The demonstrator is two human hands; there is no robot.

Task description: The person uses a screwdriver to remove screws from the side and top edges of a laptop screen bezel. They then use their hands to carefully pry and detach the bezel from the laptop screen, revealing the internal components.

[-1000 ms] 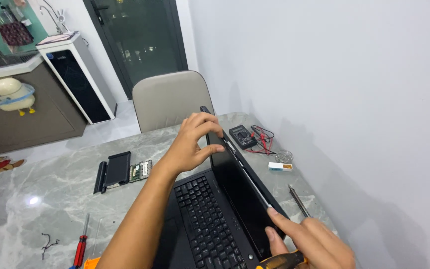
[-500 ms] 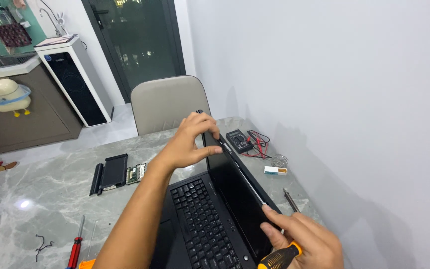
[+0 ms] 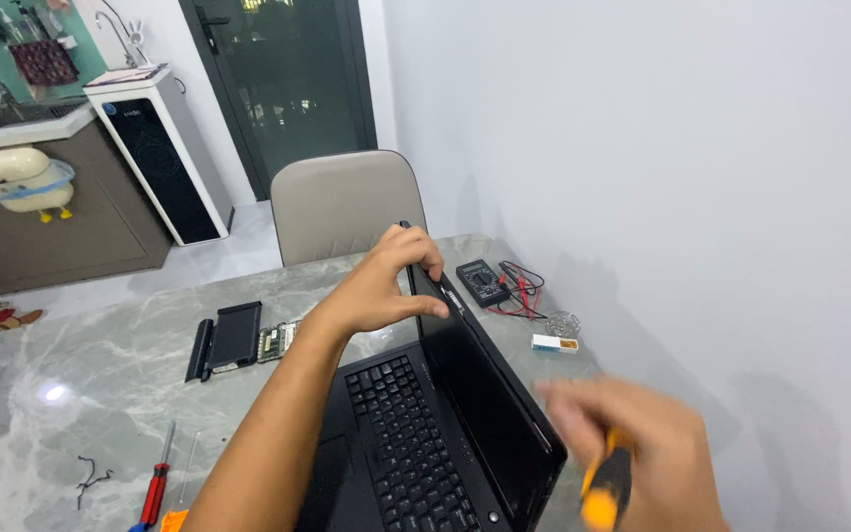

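right hand (image 3: 642, 463) lifted off laptop (image 3: 445, 424) | grips screwdriver (image 3: 605, 488) | left hand (image 3: 386, 286) on lid

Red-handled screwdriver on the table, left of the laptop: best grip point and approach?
Grip the red handle of the screwdriver from above, fingers across its sides. It lies flat on the marble table, thin shaft pointing away, with open space around it; the handle is the thick part.

Left hand (image 3: 386, 286) grips top edge of open black laptop (image 3: 445, 424) on marble table (image 3: 81, 374). Right hand (image 3: 642, 463) (motion-blurred) clutches orange-handled screwdriver (image 3: 605, 488). Multimeter (image 3: 483, 282) lies beyond the laptop.
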